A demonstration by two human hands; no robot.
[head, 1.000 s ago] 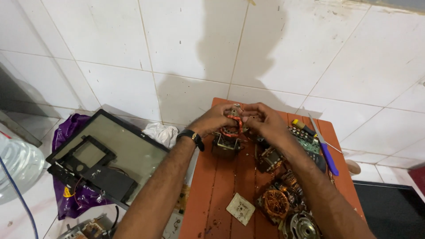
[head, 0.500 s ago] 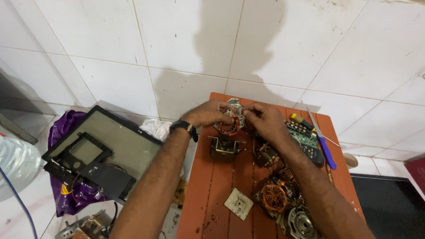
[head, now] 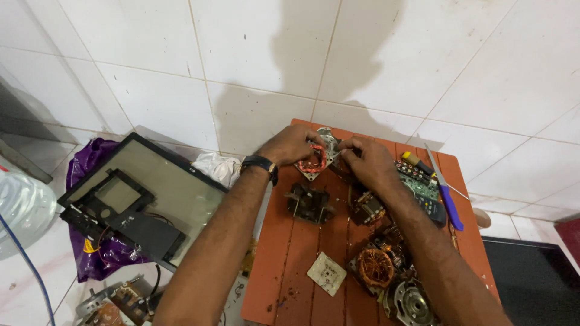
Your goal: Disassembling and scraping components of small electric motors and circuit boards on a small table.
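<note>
Above the far end of the orange-brown table (head: 284, 265), the left hand (head: 289, 145) and right hand (head: 370, 162) grasp a copper-wound motor part (head: 315, 159) between them from opposite sides, with a dark metal motor frame (head: 309, 204) lying on the table just nearer than it.

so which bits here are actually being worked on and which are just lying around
In hand:
left hand
right hand
small motor with copper coil

Lying about:
dark motor part
copper-wound coil
white square plate
blue-handled screwdriver
circuit board
black frame
</note>
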